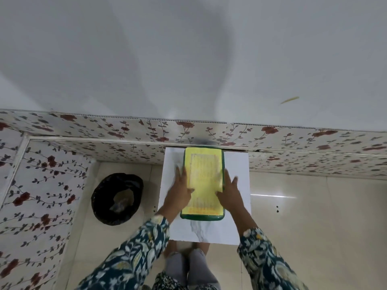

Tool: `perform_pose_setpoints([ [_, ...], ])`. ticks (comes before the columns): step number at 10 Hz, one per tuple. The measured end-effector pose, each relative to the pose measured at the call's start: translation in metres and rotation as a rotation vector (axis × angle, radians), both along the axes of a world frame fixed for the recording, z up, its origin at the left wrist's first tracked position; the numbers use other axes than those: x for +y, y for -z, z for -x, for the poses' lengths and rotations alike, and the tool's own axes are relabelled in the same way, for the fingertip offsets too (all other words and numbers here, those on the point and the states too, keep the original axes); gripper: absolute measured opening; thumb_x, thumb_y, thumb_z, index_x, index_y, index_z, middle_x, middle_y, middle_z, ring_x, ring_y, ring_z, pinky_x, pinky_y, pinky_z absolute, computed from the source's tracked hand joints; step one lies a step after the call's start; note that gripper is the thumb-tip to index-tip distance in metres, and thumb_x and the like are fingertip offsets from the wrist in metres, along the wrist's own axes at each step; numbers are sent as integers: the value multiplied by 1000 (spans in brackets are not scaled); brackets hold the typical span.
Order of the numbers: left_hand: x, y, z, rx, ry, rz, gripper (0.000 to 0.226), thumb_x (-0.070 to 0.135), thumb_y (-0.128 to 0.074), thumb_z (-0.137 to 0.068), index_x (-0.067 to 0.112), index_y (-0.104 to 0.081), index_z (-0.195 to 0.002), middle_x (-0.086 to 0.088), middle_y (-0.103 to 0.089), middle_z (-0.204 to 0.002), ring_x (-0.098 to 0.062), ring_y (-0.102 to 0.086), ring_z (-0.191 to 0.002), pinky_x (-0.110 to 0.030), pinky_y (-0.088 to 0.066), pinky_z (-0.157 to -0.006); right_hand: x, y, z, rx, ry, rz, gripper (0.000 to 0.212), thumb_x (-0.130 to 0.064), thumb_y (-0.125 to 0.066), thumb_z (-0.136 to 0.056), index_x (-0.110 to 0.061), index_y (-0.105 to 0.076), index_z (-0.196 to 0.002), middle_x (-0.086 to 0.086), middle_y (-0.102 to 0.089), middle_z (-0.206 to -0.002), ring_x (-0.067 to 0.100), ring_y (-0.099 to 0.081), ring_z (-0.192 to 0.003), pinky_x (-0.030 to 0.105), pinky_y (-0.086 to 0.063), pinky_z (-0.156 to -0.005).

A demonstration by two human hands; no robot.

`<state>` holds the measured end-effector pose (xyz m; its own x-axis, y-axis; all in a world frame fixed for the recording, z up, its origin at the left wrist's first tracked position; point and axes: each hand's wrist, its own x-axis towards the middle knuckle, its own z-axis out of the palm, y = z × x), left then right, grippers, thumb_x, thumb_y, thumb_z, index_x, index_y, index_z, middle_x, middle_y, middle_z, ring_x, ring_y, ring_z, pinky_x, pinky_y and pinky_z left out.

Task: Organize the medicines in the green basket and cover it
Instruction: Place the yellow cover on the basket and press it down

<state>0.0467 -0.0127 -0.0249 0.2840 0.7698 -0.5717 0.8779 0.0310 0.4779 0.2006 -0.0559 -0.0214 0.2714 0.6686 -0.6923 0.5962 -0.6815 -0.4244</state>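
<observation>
The green basket stands on a small white table, pushed against the wall. A yellow printed sheet lies flat over its top and hides whatever is inside; no medicines are visible. My left hand rests on the left edge of the basket and sheet, fingers stretched forward. On the right edge rests my right hand, fingers spread. Both hands press flat rather than grip.
A black bin lined with a dark bag sits on the tiled floor left of the table. Floral-patterned wall panels run behind and to the left. My feet stand just below the table's near edge.
</observation>
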Motion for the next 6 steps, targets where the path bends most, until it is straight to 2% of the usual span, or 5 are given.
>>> perform_pose_setpoints([
  [1,-13,4,1,18,46,45,90,9,-50,-94,19,23,-145,-5,19,-159,-29,-55,-120,-31,-50,-82,-17,3,3,40,-7,-3,77,-11,-48,-93,-26,4,-149,16,-41,-144,34,-57,-116,40,-52,-90],
  [2,0,6,-6,30,44,13,88,9,-49,-94,18,20,-146,-5,19,-159,-30,-58,-114,-33,-51,-80,-4,2,-3,25,35,-42,77,-9,-49,-92,-24,0,-149,16,-53,-131,33,-58,-112,39,-52,-89],
  [4,10,5,-12,47,67,34,88,9,-51,-94,16,20,-146,-8,19,-159,-30,-57,-118,-30,-49,-81,5,-4,-7,46,23,-24,76,-11,-48,-93,-25,0,-149,16,-54,-129,33,-59,-110,42,-54,-89],
  [5,10,-6,-13,92,57,3,81,16,-50,-94,12,10,-149,-8,13,-160,-30,-46,-130,-37,-48,-97,3,-14,-8,33,81,-95,65,-11,-46,-92,-21,-15,-148,15,-55,-130,34,-60,-109,44,-55,-89],
  [6,12,-26,-7,20,1,-135,62,17,-46,-95,14,-13,-148,-9,-15,-159,-30,-39,-135,-43,-43,-105,3,-41,-6,44,164,-261,56,-14,-47,-93,-18,-28,-145,11,-49,-140,31,-53,-121,42,-46,-98],
])
